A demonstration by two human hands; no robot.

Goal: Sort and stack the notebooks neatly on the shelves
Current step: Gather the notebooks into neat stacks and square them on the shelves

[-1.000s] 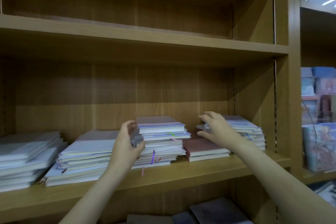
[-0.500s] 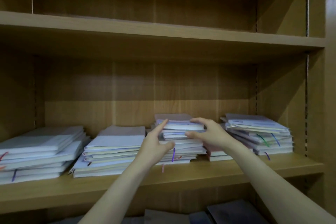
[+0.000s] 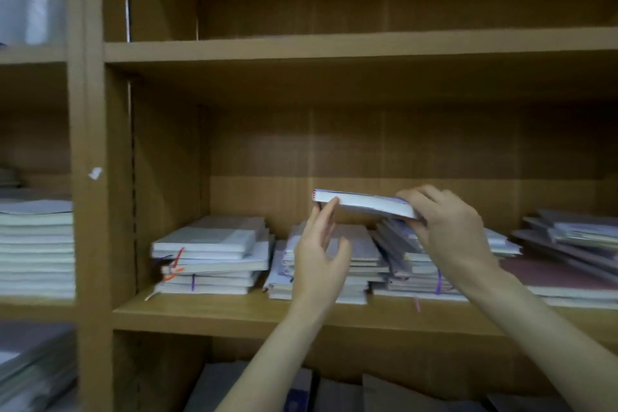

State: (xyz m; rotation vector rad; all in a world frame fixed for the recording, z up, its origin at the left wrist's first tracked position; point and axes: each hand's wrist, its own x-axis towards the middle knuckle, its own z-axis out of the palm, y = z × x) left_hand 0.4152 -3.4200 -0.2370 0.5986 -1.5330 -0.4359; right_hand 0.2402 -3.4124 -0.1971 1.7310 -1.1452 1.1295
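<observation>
1. Notebook [image 3: 363,203] held in the air above the middle shelf [image 3: 234,313], well clear of the stacks beneath. Long axis roughly left to right, right end slightly lower. White page edges turned toward the camera; a red mark at the left corner.
2. Gripped at its right end by the right hand [image 3: 449,231], fingers curled over the top and thumb side below, closed around the book.
3. Touched at its left end by the left hand [image 3: 319,252]: fingertips [image 3: 331,206] against the lower left corner, fingers nearly straight and loosely spread, nothing clasped.
4. Directly below, a middle stack [image 3: 354,264] with a greyish cover on top, partly hidden behind the left hand.
5. Just right of that, a leaning stack [image 3: 411,264] with books tilted against each other and purple ribbons hanging over the shelf edge.
6. Further right, a dark red notebook [image 3: 565,278] lying flat, and an untidy fanned pile [image 3: 575,234] at the edge of view.
7. To the left, a fairly even stack [image 3: 214,254] with red and orange ribbons spilling out at its left side.
8. Beyond the upright wooden divider [image 3: 100,211], a tall pale stack [image 3: 36,247] in the neighbouring compartment.
9. Upper shelf [image 3: 334,50] above, bare where seen; dark covers, blurred, on the level below.
</observation>
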